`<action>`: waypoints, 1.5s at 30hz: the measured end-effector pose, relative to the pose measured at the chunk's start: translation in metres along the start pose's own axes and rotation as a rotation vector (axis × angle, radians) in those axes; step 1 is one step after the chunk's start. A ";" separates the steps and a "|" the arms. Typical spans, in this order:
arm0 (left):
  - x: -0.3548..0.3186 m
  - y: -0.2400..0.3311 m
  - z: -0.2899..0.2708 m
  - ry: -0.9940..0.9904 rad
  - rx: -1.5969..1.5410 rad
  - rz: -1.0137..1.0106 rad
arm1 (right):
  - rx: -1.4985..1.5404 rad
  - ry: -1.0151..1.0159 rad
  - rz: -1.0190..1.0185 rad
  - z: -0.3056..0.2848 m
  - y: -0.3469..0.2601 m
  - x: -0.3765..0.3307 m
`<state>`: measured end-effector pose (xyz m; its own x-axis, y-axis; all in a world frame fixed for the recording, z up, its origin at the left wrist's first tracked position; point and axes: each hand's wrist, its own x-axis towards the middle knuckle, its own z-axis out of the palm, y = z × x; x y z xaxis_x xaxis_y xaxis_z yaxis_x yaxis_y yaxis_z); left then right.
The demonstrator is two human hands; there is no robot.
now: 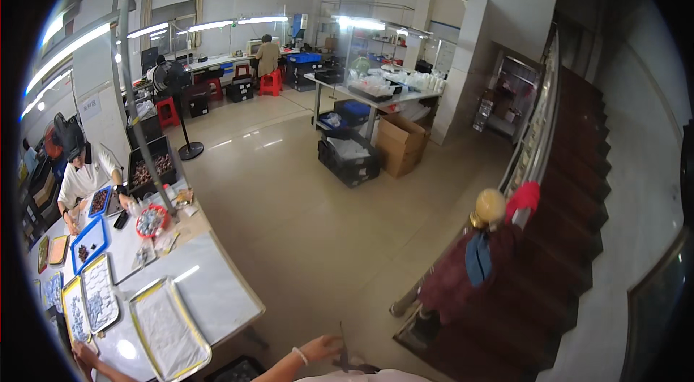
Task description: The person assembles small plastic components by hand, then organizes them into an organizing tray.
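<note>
At the lower edge, my left hand (322, 348), with a pale bracelet at the wrist, hangs in front of my body with loosely bent fingers and nothing visible in them. Just beyond its fingertips is a thin dark upright object (343, 353); what it is I cannot make out, and it seems apart from the hand. My right hand does not show. On the table to the left, the nearest thing is a yellow-rimmed tray (189, 312) lined with white sheet. Another hand (85, 354), apparently a co-worker's, touches the table's near left end.
Left, a person (87, 176) sits at a table (217, 273) with trays and a red basket (163, 226). A fan (189, 147), a black crate (348, 165) and a cardboard box (400, 147) stand ahead. Right, dark stairs (557, 237) rise beside a railing draped with maroon cloth (463, 288).
</note>
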<state>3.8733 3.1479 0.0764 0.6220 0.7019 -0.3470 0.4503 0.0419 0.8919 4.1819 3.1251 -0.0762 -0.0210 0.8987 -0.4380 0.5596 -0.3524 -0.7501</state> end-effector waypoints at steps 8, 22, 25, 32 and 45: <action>0.168 -0.039 -0.134 -0.106 -0.271 0.048 | 0.064 -0.047 0.006 -0.106 -0.086 0.288; 0.606 0.082 -0.588 0.421 0.511 -0.004 | 0.169 0.033 0.097 -0.301 -0.251 0.743; 0.718 0.135 -0.686 0.405 0.414 0.087 | 0.206 0.017 0.120 -0.326 -0.291 0.823; 0.867 0.107 -0.786 0.452 0.372 -0.050 | -0.621 -0.377 -0.052 -0.451 -0.319 1.072; 0.996 -0.021 -1.155 0.405 0.616 -0.271 | -0.129 -0.050 -0.183 -0.430 -0.630 1.551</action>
<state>3.7433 4.6676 0.0473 0.2110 0.9333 -0.2907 0.9005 -0.0700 0.4291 4.1531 4.8530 -0.0700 -0.1714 0.9295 -0.3267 0.6435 -0.1455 -0.7515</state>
